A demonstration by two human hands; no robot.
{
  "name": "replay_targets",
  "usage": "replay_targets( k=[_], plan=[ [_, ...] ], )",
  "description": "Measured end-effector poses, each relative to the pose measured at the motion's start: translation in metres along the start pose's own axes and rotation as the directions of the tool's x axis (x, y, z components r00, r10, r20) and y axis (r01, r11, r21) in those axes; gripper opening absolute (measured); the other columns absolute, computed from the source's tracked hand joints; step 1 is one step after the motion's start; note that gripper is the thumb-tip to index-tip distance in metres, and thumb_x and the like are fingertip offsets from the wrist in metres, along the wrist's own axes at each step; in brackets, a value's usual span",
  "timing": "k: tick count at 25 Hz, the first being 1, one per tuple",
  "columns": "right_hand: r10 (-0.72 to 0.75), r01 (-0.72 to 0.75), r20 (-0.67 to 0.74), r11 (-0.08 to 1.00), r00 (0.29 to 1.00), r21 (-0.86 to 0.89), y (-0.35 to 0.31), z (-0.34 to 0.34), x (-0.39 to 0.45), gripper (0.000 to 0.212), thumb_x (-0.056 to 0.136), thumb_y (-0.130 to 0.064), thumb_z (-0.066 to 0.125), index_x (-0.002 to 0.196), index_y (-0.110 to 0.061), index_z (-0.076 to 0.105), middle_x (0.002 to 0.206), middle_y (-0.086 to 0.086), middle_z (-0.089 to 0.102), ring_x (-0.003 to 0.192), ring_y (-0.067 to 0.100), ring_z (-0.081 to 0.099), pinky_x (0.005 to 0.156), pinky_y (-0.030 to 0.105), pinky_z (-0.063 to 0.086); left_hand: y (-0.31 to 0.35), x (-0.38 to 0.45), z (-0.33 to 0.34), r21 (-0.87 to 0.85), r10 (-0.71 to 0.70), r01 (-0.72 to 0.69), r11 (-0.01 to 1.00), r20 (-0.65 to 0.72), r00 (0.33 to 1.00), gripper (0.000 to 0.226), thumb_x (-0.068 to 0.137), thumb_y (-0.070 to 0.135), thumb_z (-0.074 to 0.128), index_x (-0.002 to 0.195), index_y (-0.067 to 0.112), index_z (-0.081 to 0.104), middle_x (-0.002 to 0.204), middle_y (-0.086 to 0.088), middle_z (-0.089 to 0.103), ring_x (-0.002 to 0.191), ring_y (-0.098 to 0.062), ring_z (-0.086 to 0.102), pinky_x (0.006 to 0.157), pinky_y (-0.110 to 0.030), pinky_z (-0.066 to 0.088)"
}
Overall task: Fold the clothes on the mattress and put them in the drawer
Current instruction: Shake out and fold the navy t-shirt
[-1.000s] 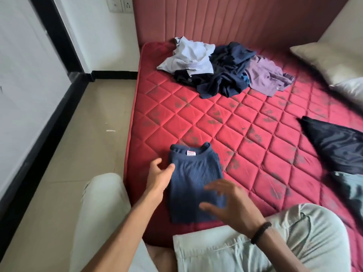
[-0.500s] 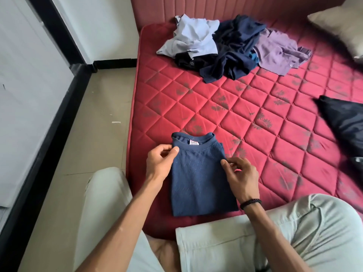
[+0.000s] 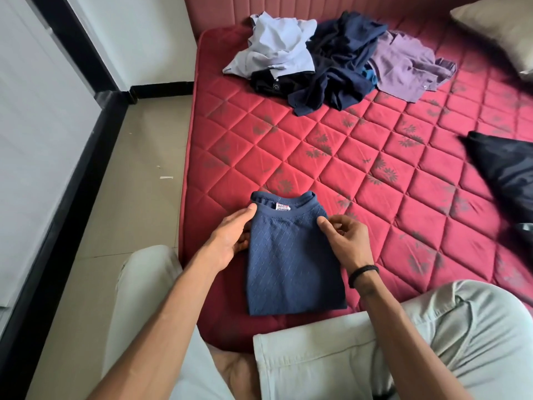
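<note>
A folded navy blue shirt (image 3: 291, 261) with a diamond weave and a white neck label lies flat near the front edge of the red quilted mattress (image 3: 331, 157). My left hand (image 3: 232, 238) grips the shirt's left edge just below the collar, thumb on top. My right hand (image 3: 344, 241) pinches the shirt's right edge at the same height, and a black band circles that wrist. At the head of the mattress lies a heap of unfolded clothes (image 3: 337, 62): pale blue, dark navy and mauve pieces.
A dark cushion (image 3: 507, 171) lies at the mattress's right edge and a beige pillow (image 3: 501, 30) sits at the back right. My legs in light trousers (image 3: 375, 356) frame the front. Tiled floor (image 3: 124, 197) and a white wall with black trim run along the left.
A second ago both hands hovered open over the shirt. They moved to its upper side edges and took hold. The view tilted down and nearer.
</note>
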State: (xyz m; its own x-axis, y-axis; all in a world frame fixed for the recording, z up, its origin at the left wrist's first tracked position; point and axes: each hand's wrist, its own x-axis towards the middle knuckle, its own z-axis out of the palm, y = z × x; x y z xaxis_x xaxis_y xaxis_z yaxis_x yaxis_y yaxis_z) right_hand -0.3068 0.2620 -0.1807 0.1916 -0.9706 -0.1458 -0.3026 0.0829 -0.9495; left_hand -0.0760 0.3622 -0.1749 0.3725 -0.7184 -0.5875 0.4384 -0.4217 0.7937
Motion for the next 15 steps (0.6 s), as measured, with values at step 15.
replay_targets(
  k=[15],
  plan=[
    [-0.149,0.125,-0.159,0.980,0.976,-0.153,0.018,0.009,-0.005,0.024,0.088,-0.028,0.080,0.085,-0.015,0.060,0.070,-0.003,0.066,0.055,0.006,0.056,0.061,0.020,0.048,-0.009,-0.010,-0.012,0.807,0.538,-0.152,0.571,-0.228,0.811,0.044,0.089,0.065,0.065,0.080,0.022,0.070,0.074,0.007,0.070,0.078,-0.022,0.066,0.077,-0.038,0.051]
  ],
)
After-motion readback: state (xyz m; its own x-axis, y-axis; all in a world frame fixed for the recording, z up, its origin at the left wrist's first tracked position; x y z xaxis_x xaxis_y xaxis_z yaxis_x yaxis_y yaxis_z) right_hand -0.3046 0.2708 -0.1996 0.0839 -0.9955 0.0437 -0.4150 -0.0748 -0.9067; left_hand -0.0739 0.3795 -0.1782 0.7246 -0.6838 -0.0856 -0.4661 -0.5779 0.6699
